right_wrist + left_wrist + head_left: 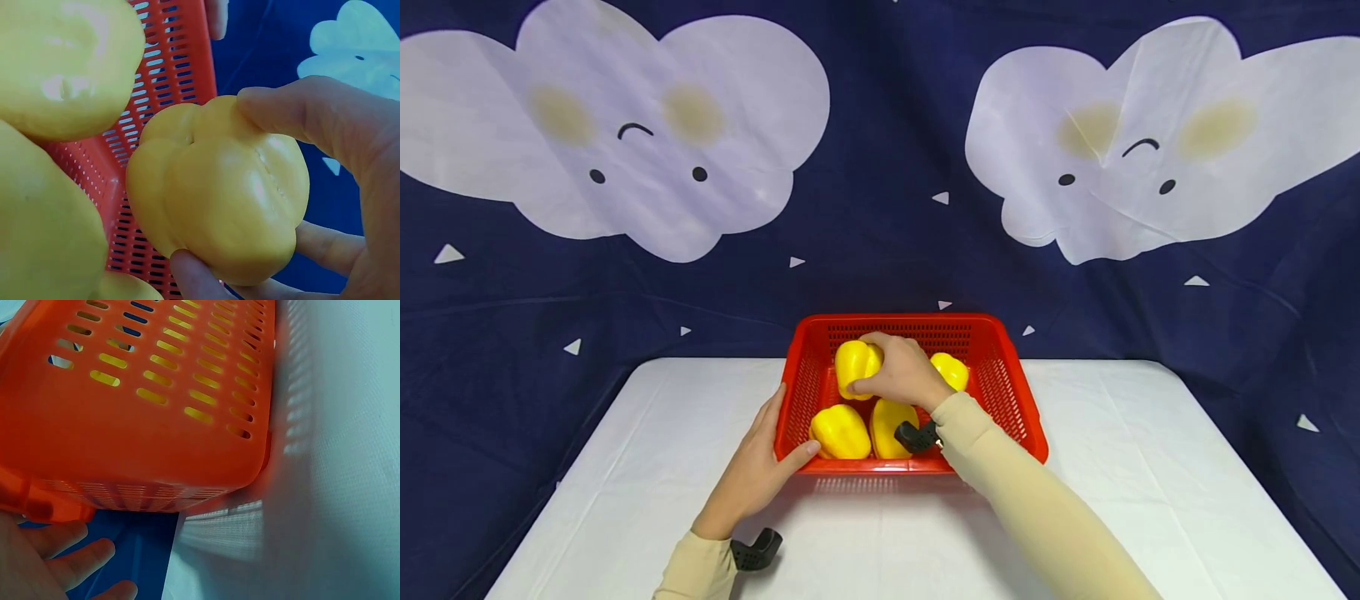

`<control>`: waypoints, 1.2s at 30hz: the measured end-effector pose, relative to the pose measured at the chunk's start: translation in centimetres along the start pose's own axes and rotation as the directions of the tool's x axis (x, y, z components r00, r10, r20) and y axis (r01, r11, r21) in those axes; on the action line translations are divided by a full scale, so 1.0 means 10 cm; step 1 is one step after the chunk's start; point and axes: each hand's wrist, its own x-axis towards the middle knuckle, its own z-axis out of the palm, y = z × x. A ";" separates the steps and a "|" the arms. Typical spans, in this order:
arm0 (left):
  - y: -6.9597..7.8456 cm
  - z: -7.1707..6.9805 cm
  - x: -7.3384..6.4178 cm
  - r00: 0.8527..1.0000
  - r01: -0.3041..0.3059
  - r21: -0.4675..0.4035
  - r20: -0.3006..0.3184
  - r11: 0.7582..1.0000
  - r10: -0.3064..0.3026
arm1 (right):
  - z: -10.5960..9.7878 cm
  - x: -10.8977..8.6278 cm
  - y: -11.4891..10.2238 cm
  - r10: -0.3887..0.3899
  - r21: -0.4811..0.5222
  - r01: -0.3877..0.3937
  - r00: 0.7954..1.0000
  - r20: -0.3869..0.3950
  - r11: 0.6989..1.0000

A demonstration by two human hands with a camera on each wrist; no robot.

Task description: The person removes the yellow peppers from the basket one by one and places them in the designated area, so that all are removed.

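My right hand [901, 368] pinches a yellow bell pepper [856, 368] between thumb and fingers, over the back left part of a red plastic basket [1033, 408]. In the right wrist view that bell pepper [219, 194] shows its lobed end, with the basket's perforated wall behind it. Two more yellow bell peppers lie at the front, one on the left [841, 432] and one in the middle [887, 421], partly behind my right wrist. Another yellow pepper [951, 371] is at the back right. My left hand [758, 471] rests against the basket's front left corner, fingers straight along the outside, thumb over the rim.
The basket stands on a table with a white cloth [647, 467], toward the far edge. Behind it hangs a dark blue curtain [880, 208] with pale clouds and small white triangles. Each wrist wears a black camera, the left one [758, 550] near the cloth.
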 end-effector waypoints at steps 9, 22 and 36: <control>0.01 -0.01 0.00 1.000 -0.006 -0.014 0.005 1.000 0.006 | -0.11 -0.15 0.02 -0.015 0.005 0.015 0.999 -0.046 1.000; 0.00 -0.02 0.01 1.000 -0.010 0.001 0.010 1.000 0.010 | -0.27 -0.35 0.12 -0.025 0.020 0.027 0.997 -0.076 0.999; -0.02 -0.01 0.01 0.999 -0.031 0.051 0.010 0.998 0.031 | -0.59 -0.60 0.34 -0.014 0.059 0.021 0.994 -0.110 0.998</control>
